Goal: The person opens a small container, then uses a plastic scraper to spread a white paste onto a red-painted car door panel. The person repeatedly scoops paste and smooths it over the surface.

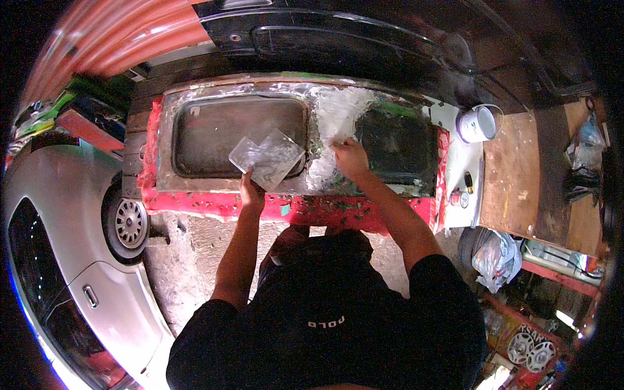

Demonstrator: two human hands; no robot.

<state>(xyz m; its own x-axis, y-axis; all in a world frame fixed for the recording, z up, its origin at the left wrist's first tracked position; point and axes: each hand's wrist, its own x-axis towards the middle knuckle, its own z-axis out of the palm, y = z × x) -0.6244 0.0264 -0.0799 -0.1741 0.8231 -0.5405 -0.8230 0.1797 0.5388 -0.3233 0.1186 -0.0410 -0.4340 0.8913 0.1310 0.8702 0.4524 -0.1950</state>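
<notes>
My left hand (pixel 252 188) grips the lower edge of a flat, clear-whitish sheet (pixel 266 159) with a notched top edge and pale smears on it. Below it lies a worn vehicle panel (pixel 240 186) with a dark window-like area at left and another at right. A patch of whitish filler (pixel 338 107) covers the strip between these areas. Over that strip, my right hand (pixel 351 158) is closed, its fingers pinched at the filler's surface. Something thin and brownish may be at the fingertips, but it is too small to name.
Red cloth (pixel 227 204) edges the panel. To the right stand a white bucket (pixel 476 124), a small dark bottle (pixel 468 181) and a wooden board (pixel 510 172). A silver car (pixel 84 214) is close at left; a dark vehicle body (pixel 305 45) lies beyond. Plastic bags (pixel 497 257) sit at lower right.
</notes>
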